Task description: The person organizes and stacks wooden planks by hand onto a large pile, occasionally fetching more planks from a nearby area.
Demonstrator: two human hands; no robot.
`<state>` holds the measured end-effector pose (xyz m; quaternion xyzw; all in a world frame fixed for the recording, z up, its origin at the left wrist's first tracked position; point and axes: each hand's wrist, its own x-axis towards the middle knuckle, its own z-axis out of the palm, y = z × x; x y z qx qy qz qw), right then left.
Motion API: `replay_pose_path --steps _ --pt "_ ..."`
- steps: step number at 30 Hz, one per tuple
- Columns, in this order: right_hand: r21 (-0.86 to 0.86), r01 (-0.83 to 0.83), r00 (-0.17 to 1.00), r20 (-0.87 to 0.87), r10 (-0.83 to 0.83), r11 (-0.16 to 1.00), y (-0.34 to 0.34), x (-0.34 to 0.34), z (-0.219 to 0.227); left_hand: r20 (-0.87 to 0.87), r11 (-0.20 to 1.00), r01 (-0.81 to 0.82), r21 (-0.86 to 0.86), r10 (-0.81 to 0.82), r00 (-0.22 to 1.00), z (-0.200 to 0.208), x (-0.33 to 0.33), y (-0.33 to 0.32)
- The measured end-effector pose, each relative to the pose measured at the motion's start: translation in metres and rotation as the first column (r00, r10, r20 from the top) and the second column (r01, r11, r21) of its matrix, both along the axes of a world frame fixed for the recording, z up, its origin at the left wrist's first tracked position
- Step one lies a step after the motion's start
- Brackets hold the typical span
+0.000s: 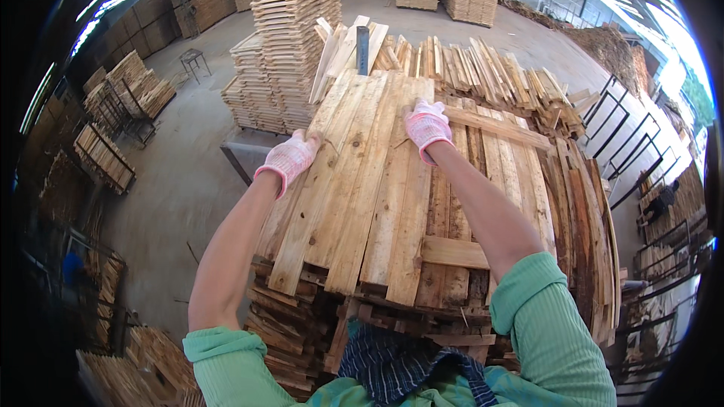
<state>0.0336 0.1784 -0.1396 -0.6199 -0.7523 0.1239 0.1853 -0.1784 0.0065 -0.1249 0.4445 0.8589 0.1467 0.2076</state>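
Note:
Several long, narrow wooden boards (364, 173) lie side by side in front of me, on top of a stack of lumber. My left hand (292, 156), in a pale pink knit glove, is closed against their left edge toward the far part. My right hand (427, 125), gloved alike, is curled over the right edge near the far end. The boards sit between both hands, and some fingertips are hidden. Under and to the right of them are more boards (494, 162), crossed by a wooden strip (499, 128) and a shorter crosspiece (455, 252).
A tall, neat board stack (294, 30) rises at the far left. Beyond the boards stands a dark upright post (363, 50). Loose boards (490, 71) lie behind at the right, near black metal racks (622, 124). A small metal stand (194, 62) is on the floor.

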Motion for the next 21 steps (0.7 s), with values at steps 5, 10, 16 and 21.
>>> replay_pose_path --steps 5,10,16,21 --pt "0.043 -0.326 0.944 0.063 0.323 0.944 0.009 0.033 0.003 -0.242 0.98 0.194 -0.05 -0.2 0.949 0.001 0.007 -0.003" --pt "-0.006 -0.549 0.836 0.02 0.549 0.836 0.018 0.173 0.043 -0.325 0.995 0.081 0.057 -0.059 0.944 -0.021 0.005 0.007" --pt "-0.507 -0.459 0.796 0.131 0.592 0.73 -0.1 0.333 0.084 -0.164 0.988 0.08 0.128 -0.059 0.985 -0.052 -0.038 0.013" --pt "-0.105 -0.527 0.803 0.263 0.535 0.843 -0.175 0.372 0.023 -0.151 0.995 0.082 0.048 -0.074 0.986 -0.008 0.015 0.001"
